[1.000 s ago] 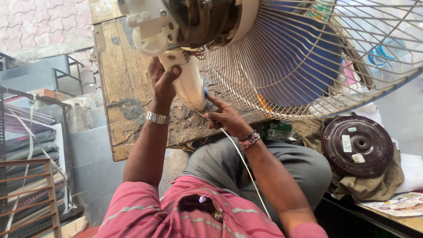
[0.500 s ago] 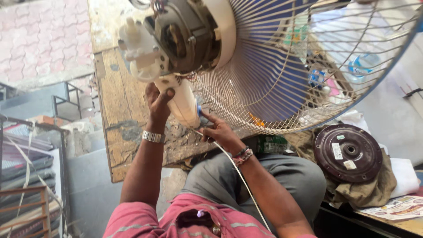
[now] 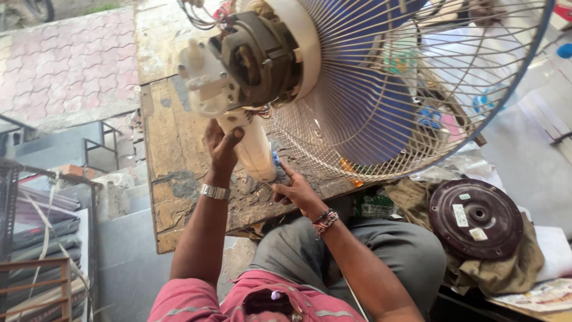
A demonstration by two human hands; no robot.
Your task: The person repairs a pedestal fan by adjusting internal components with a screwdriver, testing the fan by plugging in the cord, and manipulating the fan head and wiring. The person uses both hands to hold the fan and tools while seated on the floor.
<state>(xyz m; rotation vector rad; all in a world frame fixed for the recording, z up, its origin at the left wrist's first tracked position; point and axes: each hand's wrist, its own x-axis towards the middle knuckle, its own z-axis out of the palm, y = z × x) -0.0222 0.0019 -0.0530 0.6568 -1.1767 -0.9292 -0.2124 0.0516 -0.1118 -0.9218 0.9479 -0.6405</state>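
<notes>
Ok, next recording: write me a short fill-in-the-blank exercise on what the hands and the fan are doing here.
1. The left hand grips the white plastic fan neck just below the exposed ______.
2. The fan's wire guard encloses blades coloured ______.
3. The left wrist carries a metal ______.
4. The round dark brown metal disc rests on an olive ______ at the right.

Missing words: motor; blue; watch; cloth

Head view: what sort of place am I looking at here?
Probably an open-fronted fan repair stall beside a street. A worn wooden workbench carries a white fan with blue blades and an exposed motor, a dark round motor cover lies on a rag, and pink paving lies just beyond.
</notes>
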